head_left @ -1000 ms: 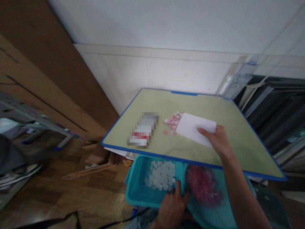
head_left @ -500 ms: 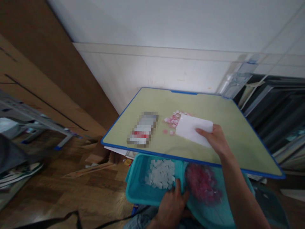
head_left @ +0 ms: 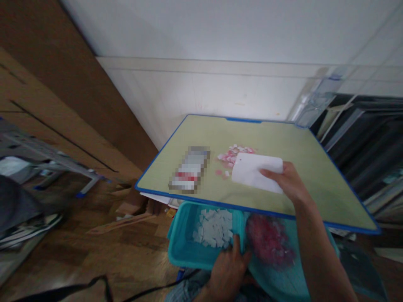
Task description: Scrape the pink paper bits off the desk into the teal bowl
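My right hand (head_left: pixel 288 178) pinches the right end of a white card (head_left: pixel 248 172), thumb on top, over a pale green folding table (head_left: pixel 283 140). Against the card's left side lies a small pile of pink and white pieces (head_left: pixel 229 157), with a few loose ones nearer the front. Below the table edge, my left hand (head_left: pixel 229 268) grips the rim of a teal basin (head_left: pixel 176 251), one finger reaching over its inner side. White square pieces (head_left: pixel 214 228) lie in that basin. A second teal basin (head_left: pixel 292 283) beside it holds pinkish-red pieces (head_left: pixel 269 241), seemingly in clear plastic.
A blurred-out, phone-like object (head_left: pixel 189 170) lies left on the table. A white wall (head_left: pixel 239 90) stands behind. Large cardboard (head_left: pixel 56 113) leans at the left, with a metal ladder-like frame (head_left: pixel 91 180) below. Dark panels (head_left: pixel 368 130) stand at the right.
The card has turned slightly and shifted a little right, showing a small hole at its corner and more of the pile. My left hand keeps its place on the basin.
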The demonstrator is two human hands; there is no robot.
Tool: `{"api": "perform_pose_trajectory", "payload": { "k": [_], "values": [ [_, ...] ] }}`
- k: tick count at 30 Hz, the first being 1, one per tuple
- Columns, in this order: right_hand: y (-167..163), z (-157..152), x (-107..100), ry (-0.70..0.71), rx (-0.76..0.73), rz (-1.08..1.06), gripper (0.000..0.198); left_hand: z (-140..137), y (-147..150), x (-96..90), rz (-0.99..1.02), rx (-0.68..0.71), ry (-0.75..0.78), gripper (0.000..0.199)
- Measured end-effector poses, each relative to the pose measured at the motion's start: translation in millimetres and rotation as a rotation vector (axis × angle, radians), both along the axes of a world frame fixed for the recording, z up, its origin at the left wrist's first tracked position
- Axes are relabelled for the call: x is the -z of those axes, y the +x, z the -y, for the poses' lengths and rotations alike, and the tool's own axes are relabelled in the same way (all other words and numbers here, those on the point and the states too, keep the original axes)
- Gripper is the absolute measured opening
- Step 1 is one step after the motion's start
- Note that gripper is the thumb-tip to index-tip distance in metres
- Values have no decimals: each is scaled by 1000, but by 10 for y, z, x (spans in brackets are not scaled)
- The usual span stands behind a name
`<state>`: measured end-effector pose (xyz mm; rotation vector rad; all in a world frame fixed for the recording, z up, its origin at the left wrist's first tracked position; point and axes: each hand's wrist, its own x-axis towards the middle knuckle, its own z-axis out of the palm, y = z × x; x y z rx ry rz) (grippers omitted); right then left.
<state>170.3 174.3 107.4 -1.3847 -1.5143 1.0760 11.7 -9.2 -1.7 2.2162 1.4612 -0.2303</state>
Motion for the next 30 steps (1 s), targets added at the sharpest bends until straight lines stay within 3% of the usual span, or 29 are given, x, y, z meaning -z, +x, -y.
{"api": "perform_pose_trajectory", "payload": {
  "k": [3,8,13,17,26,30],
  "values": [
    [-78,-13,47,37,88,-34,37,-2,1,1,-3,8,-3,69],
    [-176,8,75,-17,-22,-28,31,0,0,-1,-5,6,2,69],
    [-146,-21,47,73,88,-11,34,1,7,-11,-13,8,-10,69],
    [-110,-26,25,82,82,69,27,3,12,-5,-7,13,-5,69],
    [207,188,-66,-33,6,149,28,-24,-5,-49,23,11,-28,69],
    [369,300,-114,-20,51,221,30,-33,3,-66,12,3,-40,68]
  ]
}}
